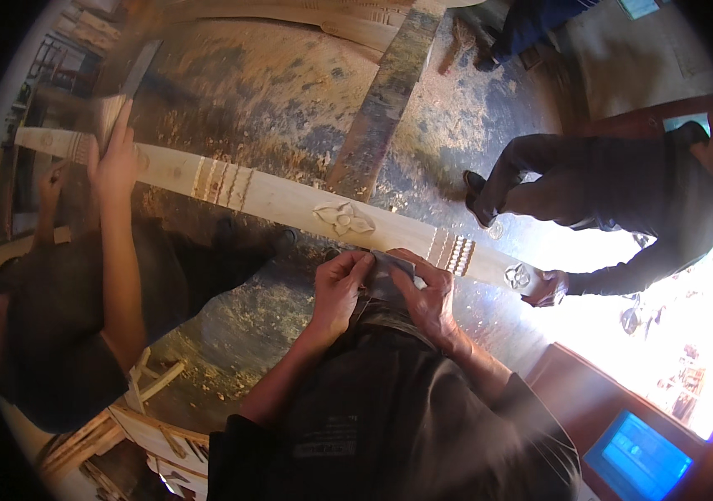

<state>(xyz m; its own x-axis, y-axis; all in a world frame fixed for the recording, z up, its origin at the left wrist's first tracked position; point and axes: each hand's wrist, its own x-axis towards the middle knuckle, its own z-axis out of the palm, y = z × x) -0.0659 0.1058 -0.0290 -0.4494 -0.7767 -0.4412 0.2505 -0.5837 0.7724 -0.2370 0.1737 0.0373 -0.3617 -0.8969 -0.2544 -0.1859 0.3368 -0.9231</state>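
Note:
A small grey sheet of sandpaper (386, 274) is held in front of my body, pinched between both hands. My left hand (338, 290) grips its left side with thumb and bent fingers. On the other side, my right hand (430, 302) has its thumb pressed on the sheet, the fingers curled behind it. Just beyond my hands runs a long, pale carved wooden plank (281, 199), slanting from upper left to lower right. A four-petalled flower carving (344, 219) and rows of beaded grooves (461, 255) stand out on it.
At the left, a co-worker's hand (114, 167) is raised over the plank. Another co-worker's hand (547, 288) touches its right end. A dark beam (386, 100) crosses the shaving-strewn floor (248, 83). A lit blue screen (639, 451) stands lower right, a wooden stool (156, 380) lower left.

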